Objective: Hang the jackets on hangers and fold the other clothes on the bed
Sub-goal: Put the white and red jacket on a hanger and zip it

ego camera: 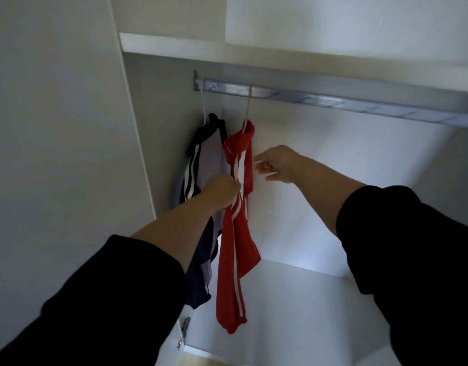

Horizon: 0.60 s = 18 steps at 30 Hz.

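Our left hand [222, 191] gripped the red jacket [235, 249] hung from the rail [333, 100]; right hand [279, 165] was loose, empty, just right of it.

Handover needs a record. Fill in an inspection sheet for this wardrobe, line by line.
Surface: white wardrobe floor below the jackets.
Job's things: red jacket hangs on a beige hanger from the rail; navy jacket hangs left of it on a white hanger.
Clutter: nothing seen.
Grippers: left hand grips the red jacket's front; right hand is beside the red jacket, fingers loosely curled, holding nothing.
Cables: nothing seen.
Surroundings: shelf above the rail; door hinge at lower left.
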Tool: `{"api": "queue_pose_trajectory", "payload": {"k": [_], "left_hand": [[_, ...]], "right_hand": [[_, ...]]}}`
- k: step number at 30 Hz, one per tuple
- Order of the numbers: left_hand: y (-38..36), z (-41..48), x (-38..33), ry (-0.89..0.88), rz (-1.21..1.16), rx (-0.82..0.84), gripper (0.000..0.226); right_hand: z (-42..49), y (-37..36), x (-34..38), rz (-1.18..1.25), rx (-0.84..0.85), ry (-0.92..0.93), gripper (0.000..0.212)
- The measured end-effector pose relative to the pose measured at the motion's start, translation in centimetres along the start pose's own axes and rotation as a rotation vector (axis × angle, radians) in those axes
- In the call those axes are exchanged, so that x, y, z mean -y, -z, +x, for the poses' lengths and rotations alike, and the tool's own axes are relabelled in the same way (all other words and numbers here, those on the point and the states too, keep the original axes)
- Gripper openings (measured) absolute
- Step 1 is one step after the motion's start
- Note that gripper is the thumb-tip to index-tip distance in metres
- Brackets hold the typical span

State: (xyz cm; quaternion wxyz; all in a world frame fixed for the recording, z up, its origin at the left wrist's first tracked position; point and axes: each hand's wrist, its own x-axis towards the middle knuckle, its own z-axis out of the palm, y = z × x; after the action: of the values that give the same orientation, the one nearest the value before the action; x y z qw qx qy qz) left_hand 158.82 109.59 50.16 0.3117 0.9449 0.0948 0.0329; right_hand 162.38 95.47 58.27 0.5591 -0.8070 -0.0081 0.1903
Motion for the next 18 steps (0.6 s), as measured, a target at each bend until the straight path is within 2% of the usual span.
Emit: {"api": "queue_pose_trajectory", "payload": {"k": [5,9,14,16,18], "left_hand": [[-1.1,-0.6,-0.9,0.038,-0.031,0.036,0.04],[-0.9,-3.9,-1.8,-0.083,-0.115,-0.051,0.041],[-1.4,-10.2,-5.0,-0.134,-0.023,-0.198,0.016],[-1.6,-13.2,-6.8,-0.204,0.018,-0.227,0.015],[-1.9,-15.6,-8.5,-0.317,0.101,-0.269,0.023]], "right_hand": [[-1.7,1.9,-1.9,0.009,-0.027,-0.032,0.013],[-4.1,3.0,-3.4,-0.037,-0.117,-0.019,0.019],[-9.3,5.8,-5.9,-0.272,-0.259,0.208,0.029],[-12.0,7.3,-6.8,-0.314,-0.305,0.27,0.033],[-14.9,9.0,-7.5,-0.332,-0.366,0.319,0.035]]}}
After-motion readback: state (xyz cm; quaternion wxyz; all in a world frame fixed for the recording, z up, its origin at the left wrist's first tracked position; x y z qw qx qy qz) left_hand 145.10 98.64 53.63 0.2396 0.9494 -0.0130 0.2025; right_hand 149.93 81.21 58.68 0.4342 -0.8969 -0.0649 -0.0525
